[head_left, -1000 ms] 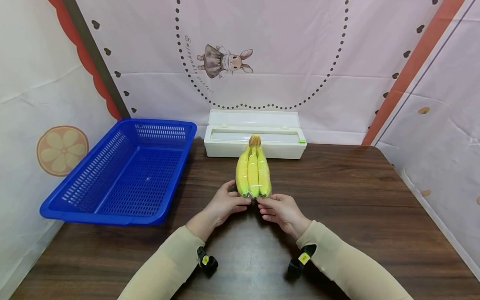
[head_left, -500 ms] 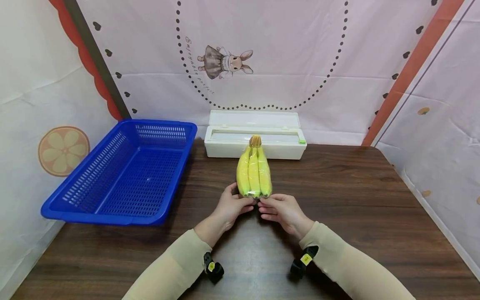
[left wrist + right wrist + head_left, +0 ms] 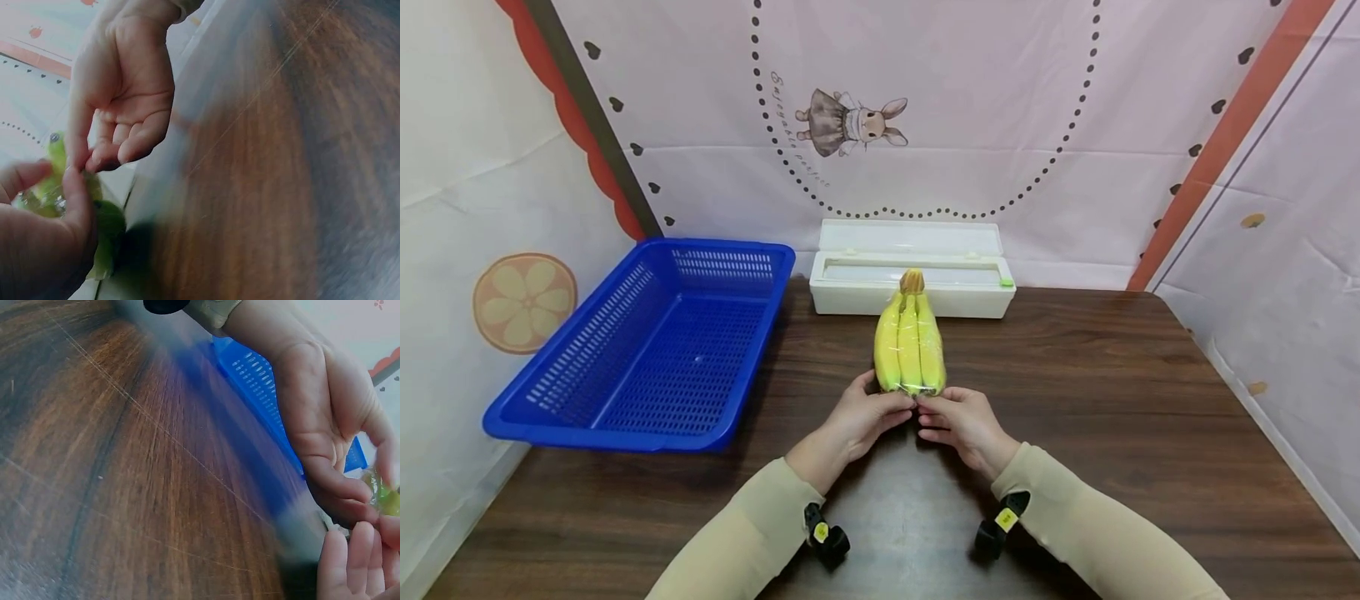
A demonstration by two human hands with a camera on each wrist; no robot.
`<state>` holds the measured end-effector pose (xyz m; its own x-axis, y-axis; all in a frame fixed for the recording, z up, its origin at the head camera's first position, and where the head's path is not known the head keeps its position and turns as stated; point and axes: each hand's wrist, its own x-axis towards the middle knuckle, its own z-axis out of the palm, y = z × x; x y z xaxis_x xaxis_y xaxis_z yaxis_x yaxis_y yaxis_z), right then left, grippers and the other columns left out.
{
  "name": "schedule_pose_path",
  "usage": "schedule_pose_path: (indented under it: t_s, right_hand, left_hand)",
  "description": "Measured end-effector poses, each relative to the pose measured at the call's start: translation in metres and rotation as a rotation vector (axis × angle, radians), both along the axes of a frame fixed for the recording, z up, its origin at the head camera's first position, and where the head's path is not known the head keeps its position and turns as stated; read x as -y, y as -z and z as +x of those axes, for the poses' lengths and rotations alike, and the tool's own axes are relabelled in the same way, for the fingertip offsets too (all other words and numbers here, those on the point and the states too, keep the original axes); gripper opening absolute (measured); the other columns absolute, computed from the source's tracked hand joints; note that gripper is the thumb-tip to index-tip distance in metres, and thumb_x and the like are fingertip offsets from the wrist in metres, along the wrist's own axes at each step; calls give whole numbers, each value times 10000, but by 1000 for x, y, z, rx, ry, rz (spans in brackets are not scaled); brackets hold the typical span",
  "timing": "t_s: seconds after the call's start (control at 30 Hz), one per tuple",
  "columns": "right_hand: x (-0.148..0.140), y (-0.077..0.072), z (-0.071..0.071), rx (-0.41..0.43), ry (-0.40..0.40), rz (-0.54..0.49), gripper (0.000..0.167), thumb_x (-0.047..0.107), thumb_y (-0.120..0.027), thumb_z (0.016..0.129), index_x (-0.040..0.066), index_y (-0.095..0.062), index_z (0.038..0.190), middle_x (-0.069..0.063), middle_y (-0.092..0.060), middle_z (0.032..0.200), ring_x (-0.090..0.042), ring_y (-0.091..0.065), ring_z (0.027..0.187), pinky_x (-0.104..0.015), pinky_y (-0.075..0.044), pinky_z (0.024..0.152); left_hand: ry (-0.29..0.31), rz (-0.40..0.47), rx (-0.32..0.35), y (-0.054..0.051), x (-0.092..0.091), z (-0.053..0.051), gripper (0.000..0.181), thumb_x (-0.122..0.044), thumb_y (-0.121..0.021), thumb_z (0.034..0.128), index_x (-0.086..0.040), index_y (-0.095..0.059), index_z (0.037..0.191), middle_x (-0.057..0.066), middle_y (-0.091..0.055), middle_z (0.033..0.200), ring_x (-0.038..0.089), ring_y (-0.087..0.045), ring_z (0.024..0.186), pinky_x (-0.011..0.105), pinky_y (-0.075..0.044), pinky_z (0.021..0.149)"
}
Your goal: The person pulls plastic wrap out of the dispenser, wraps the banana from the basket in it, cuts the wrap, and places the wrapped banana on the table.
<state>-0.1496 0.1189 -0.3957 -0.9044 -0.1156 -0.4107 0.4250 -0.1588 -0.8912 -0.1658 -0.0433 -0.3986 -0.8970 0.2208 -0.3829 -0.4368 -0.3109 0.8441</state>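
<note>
A bunch of yellow bananas [image 3: 910, 346] in clear cling film lies in the middle of the head view, stem end away from me and green tips towards me. My left hand [image 3: 857, 421] holds the tip end from the left, thumb on the film and fingers partly beneath. From the right, my right hand [image 3: 964, 423] pinches the film at the tips between thumb and forefinger. Both thumbs nearly meet there. In the left wrist view the green tips [image 3: 111, 225] show behind the left hand. Only a little of the wrapped fruit shows in the right wrist view.
Just behind the bananas stands a white cling film dispenser [image 3: 850, 300] with its lid raised. A blue perforated basket [image 3: 625, 437] is to the left on the dark wooden table [image 3: 1075, 400]. Printed cloth [image 3: 970, 100] hangs behind and at both sides.
My left hand has shifted slightly right and its thumb has come closer to the right thumb at the banana tips. The right hand and bananas have hardly moved.
</note>
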Motion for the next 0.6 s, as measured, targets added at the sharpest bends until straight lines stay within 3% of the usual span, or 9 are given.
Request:
schedule_pose_path:
  t_s: [0.13, 0.23, 0.4, 0.6]
  right_hand:
    - [-5, -8, 1, 1, -57, -10, 64, 105, -652, 862, 48, -632, 880, -25, -659, 750, -119, -648, 685, -325, -569, 674]
    - [-9, -14, 0, 13, -120, -37, 241, 200, -588, 896, 6, -604, 1038, -29, -667, 853, -142, -656, 789, -344, -563, 738]
    - [-11, -20, -2, 54, -171, -67, 505, 403, -573, 912, -22, -528, 1182, -23, -672, 918, -161, -657, 850, -338, -554, 770]
    - [-11, -19, -1, 80, -165, -112, 488, 385, -572, 924, -23, -519, 1186, -18, -680, 897, -139, -663, 811, -322, -558, 758]
  left_hand:
    - [14, 2, 14, -6, 3, -2, 646, -79, -647, 871, -45, -297, 1413, 172, -557, 1142, 185, -651, 892, 324, -545, 834]
    - [0, -8, 19, -10, 5, -4, 540, -159, -637, 897, -23, -383, 1354, 152, -582, 1108, 190, -655, 908, 327, -545, 838]
    - [-14, -23, 22, -14, 5, -5, 423, -119, -607, 914, 12, -459, 1287, 141, -607, 1064, 174, -665, 880, 321, -549, 825]
    - [4, -31, 16, -15, 2, -4, 388, -76, -572, 926, 44, -474, 1282, 148, -630, 1043, 171, -670, 891, 316, -547, 827]
